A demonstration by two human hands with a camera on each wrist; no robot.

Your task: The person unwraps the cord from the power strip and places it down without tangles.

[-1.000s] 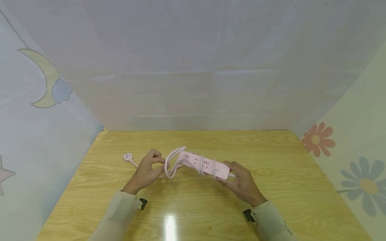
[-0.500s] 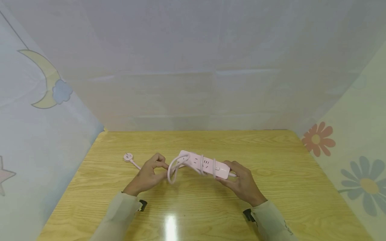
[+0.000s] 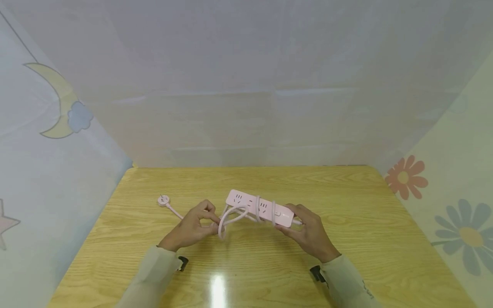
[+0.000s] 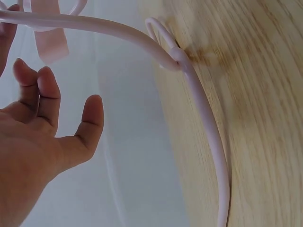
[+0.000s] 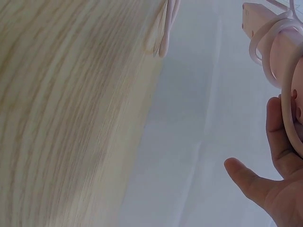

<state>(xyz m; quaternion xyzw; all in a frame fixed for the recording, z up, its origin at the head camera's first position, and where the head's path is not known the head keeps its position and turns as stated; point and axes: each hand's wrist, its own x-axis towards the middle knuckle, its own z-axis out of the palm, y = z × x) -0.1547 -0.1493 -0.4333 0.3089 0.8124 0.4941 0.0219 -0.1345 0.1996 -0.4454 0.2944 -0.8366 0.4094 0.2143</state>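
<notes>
My right hand [image 3: 311, 233] grips the right end of a pale pink power strip [image 3: 250, 199], its socket face up and its left end tilted away. Turns of pink cord [image 4: 208, 118] go round the strip. Left of it, my left hand [image 3: 194, 227] pinches a cord loop that hangs below the strip's left end. The plug [image 3: 163, 200] lies on the table to the left, prongs up, with cord running from it behind the left hand. Underneath the strip, the right hand's fingers [image 5: 279, 137] show in the right wrist view.
A wood-grain table [image 3: 246, 273] lies under both hands. Pale cloth walls [image 3: 246, 119] with printed shapes stand at its back and sides. Some cord rests on the tabletop in the left wrist view.
My left hand has moved slightly right and toward me with the cord loop, which now hangs lower and uncovers the strip's left sockets. The right hand has stayed nearly still.
</notes>
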